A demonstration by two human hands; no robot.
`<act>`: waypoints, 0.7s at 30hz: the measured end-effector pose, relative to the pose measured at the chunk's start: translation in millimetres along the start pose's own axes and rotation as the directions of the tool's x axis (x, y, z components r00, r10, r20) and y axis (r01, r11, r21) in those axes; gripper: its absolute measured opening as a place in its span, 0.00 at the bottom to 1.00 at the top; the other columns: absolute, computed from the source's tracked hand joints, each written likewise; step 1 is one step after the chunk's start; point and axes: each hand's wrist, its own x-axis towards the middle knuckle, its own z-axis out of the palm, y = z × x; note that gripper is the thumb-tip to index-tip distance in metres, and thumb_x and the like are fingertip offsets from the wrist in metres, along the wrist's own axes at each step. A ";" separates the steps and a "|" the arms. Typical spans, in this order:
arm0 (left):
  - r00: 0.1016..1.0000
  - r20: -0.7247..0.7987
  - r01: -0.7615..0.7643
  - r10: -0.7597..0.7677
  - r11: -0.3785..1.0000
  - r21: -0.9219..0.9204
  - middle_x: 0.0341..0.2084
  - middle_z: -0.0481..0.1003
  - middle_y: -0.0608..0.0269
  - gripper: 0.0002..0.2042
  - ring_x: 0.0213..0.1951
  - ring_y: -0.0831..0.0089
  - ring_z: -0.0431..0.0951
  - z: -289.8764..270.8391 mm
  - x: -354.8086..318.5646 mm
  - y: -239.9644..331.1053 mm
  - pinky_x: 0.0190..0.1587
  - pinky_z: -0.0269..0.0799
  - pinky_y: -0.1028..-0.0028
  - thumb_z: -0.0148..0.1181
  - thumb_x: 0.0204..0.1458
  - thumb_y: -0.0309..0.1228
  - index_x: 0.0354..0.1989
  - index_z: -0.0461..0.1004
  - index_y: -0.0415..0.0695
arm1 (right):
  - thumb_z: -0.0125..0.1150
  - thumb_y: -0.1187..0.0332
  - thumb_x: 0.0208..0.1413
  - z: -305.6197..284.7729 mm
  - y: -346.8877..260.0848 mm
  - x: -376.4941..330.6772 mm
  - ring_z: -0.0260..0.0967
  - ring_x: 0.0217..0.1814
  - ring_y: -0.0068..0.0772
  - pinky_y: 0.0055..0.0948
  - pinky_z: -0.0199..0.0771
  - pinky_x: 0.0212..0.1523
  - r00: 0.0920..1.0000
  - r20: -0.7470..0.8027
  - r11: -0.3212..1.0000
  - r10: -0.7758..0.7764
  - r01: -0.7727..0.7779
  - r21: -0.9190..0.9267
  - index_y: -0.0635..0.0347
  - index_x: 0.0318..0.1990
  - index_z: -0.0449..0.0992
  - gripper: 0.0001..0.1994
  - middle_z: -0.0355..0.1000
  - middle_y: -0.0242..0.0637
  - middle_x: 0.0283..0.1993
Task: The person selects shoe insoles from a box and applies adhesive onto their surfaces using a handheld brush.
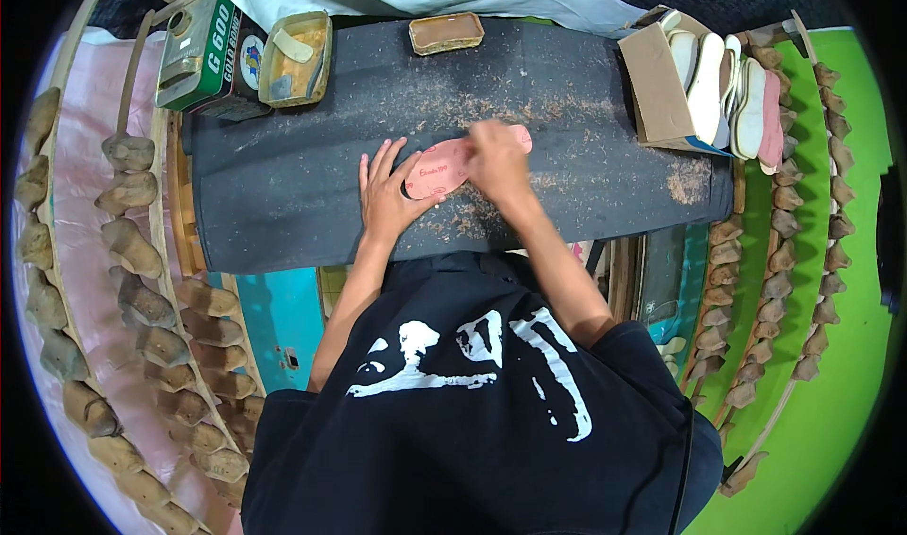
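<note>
A pink insole-shaped sheet (pixel 436 169) with printed marks lies on the dark cloth-covered worktable (pixel 312 72). My left hand (pixel 385 190) rests flat at its left end, fingers spread, with the thumb and index finger along the edge. A small dark patch shows between that thumb and index finger. Over the sheet's narrower middle, my right hand (pixel 501 165) is curled closed and slightly blurred. Whatever it may hold is hidden by the fingers. The sheet's rounded right end shows beyond my right hand.
Light shavings (pixel 694 181) lie scattered around the sheet. At the back stand a green metal can (pixel 203 58), a yellowish tub (pixel 316 72) and a shallow brown tray (pixel 446 34). A cardboard box (pixel 657 86) of insoles stands right. Racks of wooden shoe lasts (pixel 132 242) flank both sides.
</note>
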 end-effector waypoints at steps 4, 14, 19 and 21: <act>0.998 -0.058 -0.034 0.039 0.996 0.077 0.70 0.70 0.62 0.40 0.75 0.58 0.63 12.2 -5.7 -13.9 0.79 0.46 0.46 0.84 0.32 0.52 0.59 0.83 0.52 | 0.65 0.73 0.48 29.4 -54.2 -0.2 0.74 0.44 0.52 0.51 0.76 0.47 0.988 0.097 0.979 -0.117 0.098 0.179 0.57 0.42 0.74 0.12 0.72 0.45 0.39; 0.999 -0.036 -0.040 0.039 0.998 -0.038 0.68 0.71 0.58 0.39 0.73 0.56 0.65 -3.2 -4.8 -5.8 0.79 0.47 0.45 0.85 0.32 0.49 0.57 0.82 0.48 | 0.69 0.71 0.56 -22.9 45.1 12.3 0.78 0.40 0.63 0.52 0.78 0.43 0.902 -0.050 0.894 0.430 -0.416 0.168 0.68 0.43 0.74 0.12 0.78 0.56 0.37; 0.998 -0.057 -0.036 0.032 0.996 -0.079 0.67 0.72 0.57 0.38 0.71 0.55 0.67 -1.5 -5.6 -7.3 0.78 0.49 0.44 0.85 0.32 0.47 0.55 0.82 0.46 | 0.63 0.78 0.55 11.8 -4.1 10.2 0.75 0.43 0.61 0.53 0.75 0.45 0.996 -0.037 0.982 0.087 -0.079 0.172 0.63 0.44 0.73 0.10 0.75 0.53 0.41; 0.998 -0.065 -0.028 0.023 0.997 -0.073 0.66 0.73 0.57 0.37 0.70 0.55 0.68 1.4 -6.2 -7.0 0.77 0.51 0.43 0.85 0.32 0.46 0.55 0.82 0.45 | 0.62 0.78 0.54 25.8 -48.7 8.8 0.74 0.43 0.64 0.55 0.74 0.44 0.997 0.045 0.948 0.059 -0.071 0.311 0.62 0.41 0.72 0.08 0.73 0.51 0.40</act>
